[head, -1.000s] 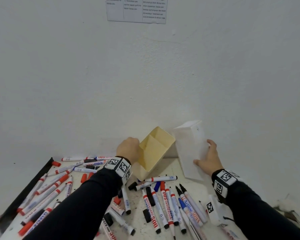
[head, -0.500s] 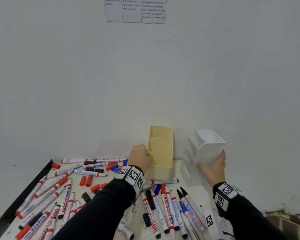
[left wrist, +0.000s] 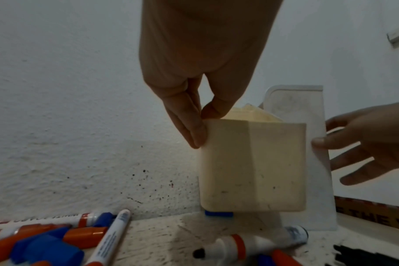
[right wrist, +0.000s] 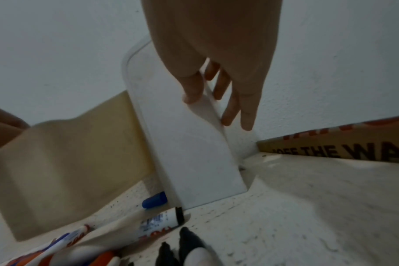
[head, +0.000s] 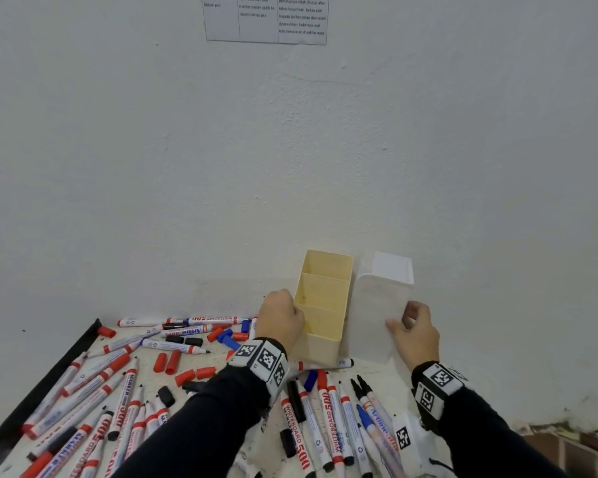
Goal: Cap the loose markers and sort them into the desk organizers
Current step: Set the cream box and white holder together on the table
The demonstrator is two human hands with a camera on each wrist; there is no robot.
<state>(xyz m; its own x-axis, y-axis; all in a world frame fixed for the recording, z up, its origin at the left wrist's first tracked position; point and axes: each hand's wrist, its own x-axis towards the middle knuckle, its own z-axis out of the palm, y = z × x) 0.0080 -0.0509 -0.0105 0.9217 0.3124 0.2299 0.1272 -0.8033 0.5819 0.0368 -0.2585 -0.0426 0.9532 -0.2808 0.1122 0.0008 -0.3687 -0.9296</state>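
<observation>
Office desk [right wrist: 307,198] corner (markers [head: 325,419], taped notice [head: 266,19])

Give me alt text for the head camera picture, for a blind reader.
A left hand grips a yellow organizer and a right hand holds a white organizer, side by side by a white wall. Loose markers and caps lie scattered on the table in front.
</observation>
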